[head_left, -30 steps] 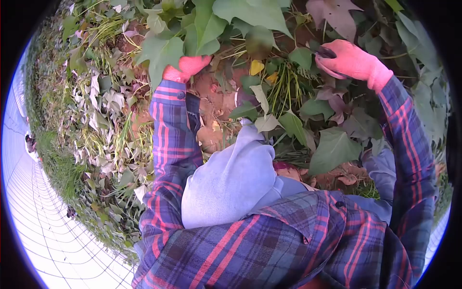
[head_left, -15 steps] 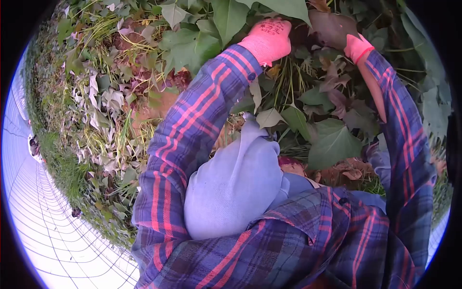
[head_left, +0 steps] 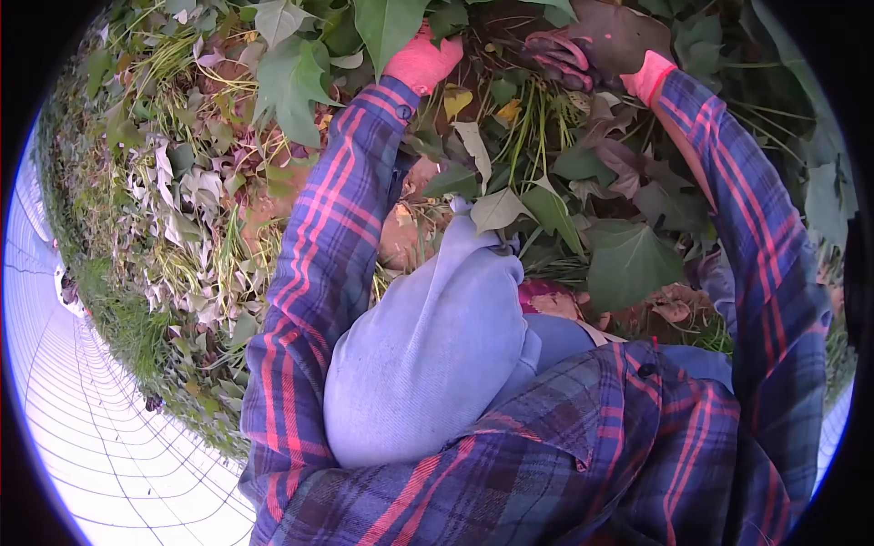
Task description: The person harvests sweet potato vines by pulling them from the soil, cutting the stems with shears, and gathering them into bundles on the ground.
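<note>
My left hand [head_left: 423,62], in a pink glove, is closed among the leaves at the top centre; a large green leaf [head_left: 387,32] overlaps it, and what it grips is hidden. To the right, my right hand [head_left: 564,61] lies with its dark, pink-edged glove fingers loosely curled and apart, nothing visible between them. A dark broad leaf [head_left: 624,36] covers its palm. Below and between the hands, a bunch of green stems [head_left: 537,123] spreads over the ground, with a yellow leaf [head_left: 457,100] beside it.
My raised knee [head_left: 419,355] in light blue cloth fills the lower centre. A reddish-purple object [head_left: 533,293] lies just beyond it, partly hidden. Dense foliage [head_left: 182,200] and bare soil [head_left: 401,238] extend left. White netted sheeting [head_left: 82,428] curves along the left edge.
My left hand has moved left, away from my right hand. My right hand has shifted slightly left, and its dark glove fingers now show beside the leaf.
</note>
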Demonstrator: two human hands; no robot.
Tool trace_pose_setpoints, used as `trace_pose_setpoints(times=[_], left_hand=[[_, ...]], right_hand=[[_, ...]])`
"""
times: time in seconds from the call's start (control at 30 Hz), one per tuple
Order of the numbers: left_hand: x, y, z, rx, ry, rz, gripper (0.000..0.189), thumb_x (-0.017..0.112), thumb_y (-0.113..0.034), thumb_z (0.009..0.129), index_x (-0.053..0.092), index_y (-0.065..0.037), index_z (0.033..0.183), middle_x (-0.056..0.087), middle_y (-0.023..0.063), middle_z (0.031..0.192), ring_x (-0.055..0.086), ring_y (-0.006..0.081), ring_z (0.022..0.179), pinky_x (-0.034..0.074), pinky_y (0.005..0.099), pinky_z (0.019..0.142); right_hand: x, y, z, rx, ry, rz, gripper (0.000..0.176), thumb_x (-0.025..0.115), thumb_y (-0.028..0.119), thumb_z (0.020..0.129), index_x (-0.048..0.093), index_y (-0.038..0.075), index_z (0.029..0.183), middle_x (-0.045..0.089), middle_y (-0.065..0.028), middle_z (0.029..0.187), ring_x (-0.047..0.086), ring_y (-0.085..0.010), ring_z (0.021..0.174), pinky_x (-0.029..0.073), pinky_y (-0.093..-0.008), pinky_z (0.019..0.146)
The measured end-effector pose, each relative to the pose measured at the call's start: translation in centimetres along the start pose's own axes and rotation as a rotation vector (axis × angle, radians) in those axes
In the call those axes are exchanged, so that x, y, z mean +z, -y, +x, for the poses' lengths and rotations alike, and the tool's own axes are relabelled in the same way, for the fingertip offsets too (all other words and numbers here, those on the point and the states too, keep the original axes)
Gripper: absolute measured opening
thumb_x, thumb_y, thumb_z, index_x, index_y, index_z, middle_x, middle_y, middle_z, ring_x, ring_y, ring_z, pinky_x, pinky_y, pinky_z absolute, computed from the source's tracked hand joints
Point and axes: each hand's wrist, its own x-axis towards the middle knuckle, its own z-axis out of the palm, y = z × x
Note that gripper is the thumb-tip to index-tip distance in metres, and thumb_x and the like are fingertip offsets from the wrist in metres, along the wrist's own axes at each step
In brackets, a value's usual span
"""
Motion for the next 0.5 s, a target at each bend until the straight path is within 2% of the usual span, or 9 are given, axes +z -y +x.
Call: trace_pose_setpoints(times=[0.03, 0.1, 0.17, 0.23, 0.3, 0.5], left_hand=[[0.4, 0.1, 0.0, 0.002, 0.002, -0.001, 0.042, 0.054, -0.038, 0.080, 0.060, -0.008, 0.109, 0.063, 0.0173, 0.105, 0.058, 0.0367, 0.096, 0.046, 0.0429, 0.083], [0.7, -0.2, -0.1, -0.107, -0.004, -0.203, 0.042, 0.053, -0.038, 0.081, 0.060, -0.007, 0.109, 0.062, 0.0176, 0.105, 0.058, 0.0363, 0.097, 0.046, 0.0430, 0.083], [0.7, -0.4, 0.3, -0.130, 0.037, -0.154, 0.042, 0.052, -0.038, 0.081, 0.060, -0.008, 0.109, 0.062, 0.0168, 0.105, 0.058, 0.0359, 0.097, 0.046, 0.0431, 0.083], [0.8, -0.3, 0.2, -0.154, 0.077, -0.103, 0.041, 0.052, -0.038, 0.082, 0.060, -0.008, 0.109, 0.063, 0.0160, 0.106, 0.058, 0.0355, 0.097, 0.046, 0.0432, 0.083], [0.7, -0.8, 0.2, -0.154, 0.058, -0.220, 0.040, 0.052, -0.037, 0.082, 0.060, -0.008, 0.109, 0.063, 0.0155, 0.106, 0.058, 0.0355, 0.097, 0.046, 0.0427, 0.083], [1.3, -0.3, 0.5, -0.118, 0.024, -0.178, 0.040, 0.051, -0.036, 0.083, 0.060, -0.007, 0.109, 0.063, 0.0166, 0.104, 0.057, 0.0368, 0.097, 0.046, 0.0416, 0.081]], right_hand=[[-0.7, -0.2, -0.4, -0.024, -0.023, -0.003, 0.040, 0.045, 0.023, 0.095, 0.047, 0.004, 0.129, 0.061, -0.0070, 0.098, 0.054, -0.0057, 0.055, 0.036, -0.0163, 0.041], [-1.5, -0.3, -1.8, -0.052, -0.083, 0.001, 0.040, 0.045, 0.024, 0.095, 0.047, 0.004, 0.129, 0.061, -0.0069, 0.098, 0.054, -0.0062, 0.056, 0.037, -0.0170, 0.041], [-2.0, 0.0, -2.2, -0.058, -0.100, -0.010, 0.040, 0.045, 0.024, 0.095, 0.047, 0.005, 0.129, 0.061, -0.0067, 0.099, 0.055, -0.0066, 0.058, 0.038, -0.0177, 0.042], [-1.1, -0.2, -1.3, -0.053, -0.070, -0.018, 0.040, 0.045, 0.024, 0.095, 0.047, 0.005, 0.130, 0.061, -0.0066, 0.099, 0.055, -0.0071, 0.059, 0.038, -0.0184, 0.043], [0.4, -0.5, 0.4, -0.045, -0.013, -0.012, 0.040, 0.044, 0.024, 0.095, 0.047, 0.006, 0.130, 0.061, -0.0065, 0.099, 0.056, -0.0076, 0.060, 0.039, -0.0191, 0.043], [2.5, -2.6, 4.6, -0.055, 0.074, 0.060, 0.040, 0.044, 0.024, 0.095, 0.046, 0.007, 0.131, 0.061, -0.0061, 0.100, 0.057, -0.0090, 0.064, 0.041, -0.0212, 0.046]])
